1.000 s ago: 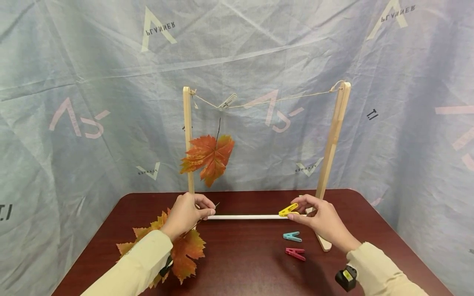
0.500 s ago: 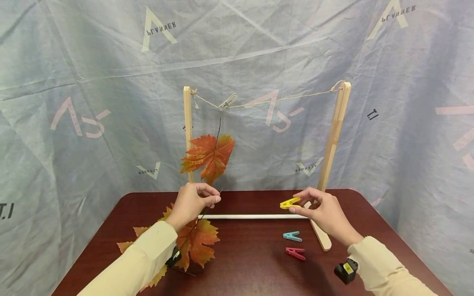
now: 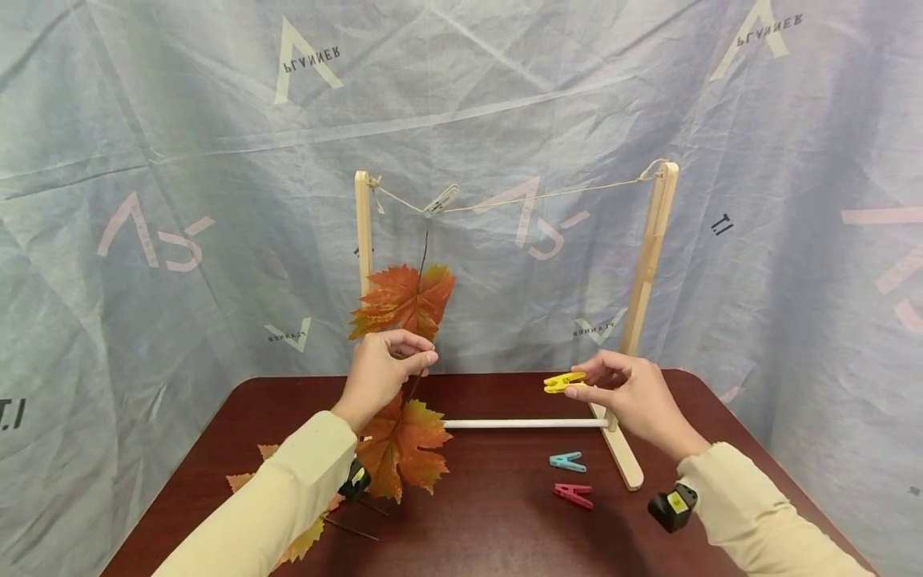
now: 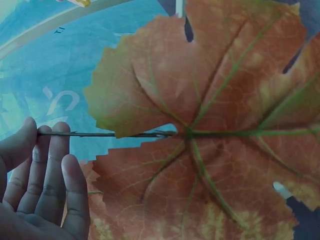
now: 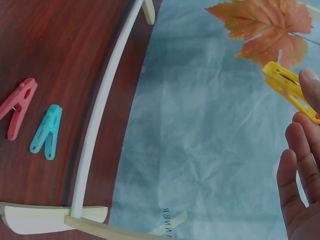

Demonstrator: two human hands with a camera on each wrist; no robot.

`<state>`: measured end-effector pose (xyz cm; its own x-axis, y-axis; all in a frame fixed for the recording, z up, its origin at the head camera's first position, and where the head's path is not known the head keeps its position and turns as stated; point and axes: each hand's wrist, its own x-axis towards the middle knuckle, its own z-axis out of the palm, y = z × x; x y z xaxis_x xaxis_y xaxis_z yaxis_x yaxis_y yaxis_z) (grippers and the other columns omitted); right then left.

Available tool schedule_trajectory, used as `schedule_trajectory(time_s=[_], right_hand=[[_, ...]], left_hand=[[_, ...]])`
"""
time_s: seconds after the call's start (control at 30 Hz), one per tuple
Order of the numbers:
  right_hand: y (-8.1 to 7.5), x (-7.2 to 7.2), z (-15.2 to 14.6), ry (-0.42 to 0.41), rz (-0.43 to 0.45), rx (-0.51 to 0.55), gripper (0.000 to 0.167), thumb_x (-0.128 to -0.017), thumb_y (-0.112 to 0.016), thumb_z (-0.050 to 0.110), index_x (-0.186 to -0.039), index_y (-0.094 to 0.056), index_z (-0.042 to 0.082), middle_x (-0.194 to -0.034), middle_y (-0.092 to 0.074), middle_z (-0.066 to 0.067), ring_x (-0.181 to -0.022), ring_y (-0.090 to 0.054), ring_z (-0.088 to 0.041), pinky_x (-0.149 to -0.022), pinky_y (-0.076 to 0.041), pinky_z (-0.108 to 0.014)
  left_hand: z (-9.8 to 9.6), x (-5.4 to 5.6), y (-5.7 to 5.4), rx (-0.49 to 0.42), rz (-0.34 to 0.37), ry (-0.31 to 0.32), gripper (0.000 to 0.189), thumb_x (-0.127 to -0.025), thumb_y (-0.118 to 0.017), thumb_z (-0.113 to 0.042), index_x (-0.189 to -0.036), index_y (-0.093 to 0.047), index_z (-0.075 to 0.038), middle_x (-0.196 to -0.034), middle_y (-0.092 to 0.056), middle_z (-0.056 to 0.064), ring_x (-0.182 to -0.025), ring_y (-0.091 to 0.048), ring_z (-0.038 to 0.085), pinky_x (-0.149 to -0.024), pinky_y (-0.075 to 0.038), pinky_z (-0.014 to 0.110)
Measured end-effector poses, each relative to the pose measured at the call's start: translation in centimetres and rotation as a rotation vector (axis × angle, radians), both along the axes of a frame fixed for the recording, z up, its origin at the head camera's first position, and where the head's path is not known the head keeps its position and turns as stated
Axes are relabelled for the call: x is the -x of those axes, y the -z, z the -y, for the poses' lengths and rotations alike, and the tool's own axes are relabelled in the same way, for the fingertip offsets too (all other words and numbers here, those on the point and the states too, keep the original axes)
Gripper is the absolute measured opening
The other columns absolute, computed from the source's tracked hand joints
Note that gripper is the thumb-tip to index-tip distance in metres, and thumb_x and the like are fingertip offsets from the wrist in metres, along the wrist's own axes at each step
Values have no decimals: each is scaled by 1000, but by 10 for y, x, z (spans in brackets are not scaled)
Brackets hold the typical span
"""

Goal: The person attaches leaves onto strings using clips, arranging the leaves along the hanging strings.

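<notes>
My left hand (image 3: 389, 370) pinches the thin dark stem (image 4: 75, 134) of an orange-green artificial maple leaf (image 3: 404, 449), which hangs below the fingers. In the left wrist view its blade (image 4: 225, 90) fills much of the picture. Between thumb and fingers of my right hand (image 3: 634, 394) is a yellow clothespin (image 3: 564, 382), held off the table; it shows in the right wrist view too. Behind the left hand, another maple leaf (image 3: 411, 296) hangs stem up below a white clothespin (image 3: 441, 199) on a string (image 3: 548, 194).
Two wooden posts (image 3: 652, 256) carry the string, joined low down by a white rod (image 3: 526, 423). A blue clothespin (image 3: 568, 461) and a red clothespin (image 3: 574, 494) lie on the dark red table (image 3: 490, 513). More leaves (image 3: 306, 545) lie under the left forearm.
My left hand has risen and moved slightly right, lifting the maple leaf by its stem from the pile. My right hand has risen a little with the yellow clothespin.
</notes>
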<state>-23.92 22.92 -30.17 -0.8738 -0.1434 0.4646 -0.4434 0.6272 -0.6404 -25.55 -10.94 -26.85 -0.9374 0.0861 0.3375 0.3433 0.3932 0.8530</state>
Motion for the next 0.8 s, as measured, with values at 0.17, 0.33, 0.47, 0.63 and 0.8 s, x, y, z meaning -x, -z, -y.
schedule_trajectory(time_s=[0.17,0.33,0.47,0.63,0.8], right_hand=[[-9,3,0,-4,-12,30,22,-82,-88,26,-96,-77,13,-97,-76,-5,-73,-69,-13,-59,-54,-27],[-19,7,0,8,-43,41,20,-82,-88,26,-93,-76,15,-103,-76,-6,-67,-67,-18,-54,-53,-28],[-28,10,0,7,-79,37,19,-83,-87,24,-91,-75,13,-104,-77,-8,-67,-67,-17,-57,-53,-26],[-41,13,3,14,-122,23,18,-84,-86,23,-89,-74,11,-105,-77,-8,-71,-67,-13,-62,-54,-23],[-53,17,6,21,-166,24,16,-84,-87,22,-88,-76,12,-103,-77,-7,-73,-65,-12,-62,-52,-21]], left_hand=[[-5,2,-7,-63,-14,-12,9,-89,-80,-12,-95,-78,-6,-78,-74,10,-78,-71,34,-66,-57,30],[-12,4,-12,-113,-48,-28,9,-89,-80,-13,-95,-78,-5,-77,-74,10,-77,-71,34,-62,-56,29],[-18,6,-15,-135,-77,-41,10,-89,-81,-14,-94,-78,-6,-77,-74,12,-73,-68,35,-60,-56,31],[-24,9,-18,-138,-102,-66,11,-89,-81,-17,-94,-79,-8,-77,-74,8,-67,-66,27,-58,-54,29],[-30,11,-22,-148,-123,-88,11,-89,-81,-19,-95,-79,-9,-77,-74,6,-71,-68,33,-59,-53,28]])
